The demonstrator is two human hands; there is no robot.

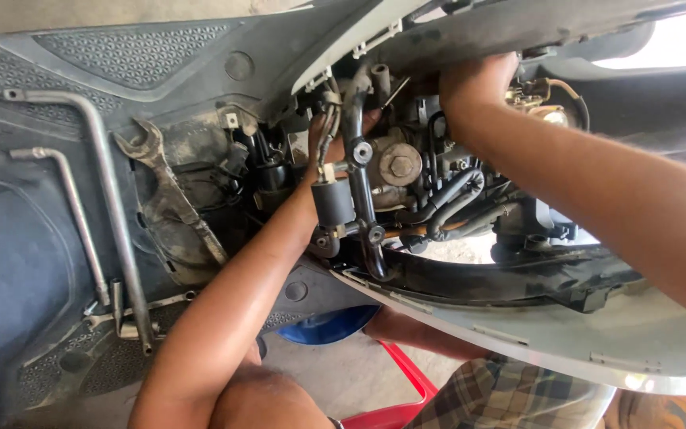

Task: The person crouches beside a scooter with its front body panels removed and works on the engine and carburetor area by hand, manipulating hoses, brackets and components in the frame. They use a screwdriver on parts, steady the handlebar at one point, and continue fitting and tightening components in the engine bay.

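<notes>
Pale concrete floor (pixel 359 373) down below, dusty and kinda rough. Bright daylight (pixel 680 40) blows out the top right corner (totally washed out, can't see what's out there). Something red (pixel 398 389) and a blue rounded thing (pixel 331 326) sit on the floor.

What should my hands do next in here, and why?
Probably keep the right hand steady up top while the left hand feels for its spot behind the black frame tube. Both are buried among hoses, fingertips hidden, and the open-end wrench lies unused on the footboard.
</notes>
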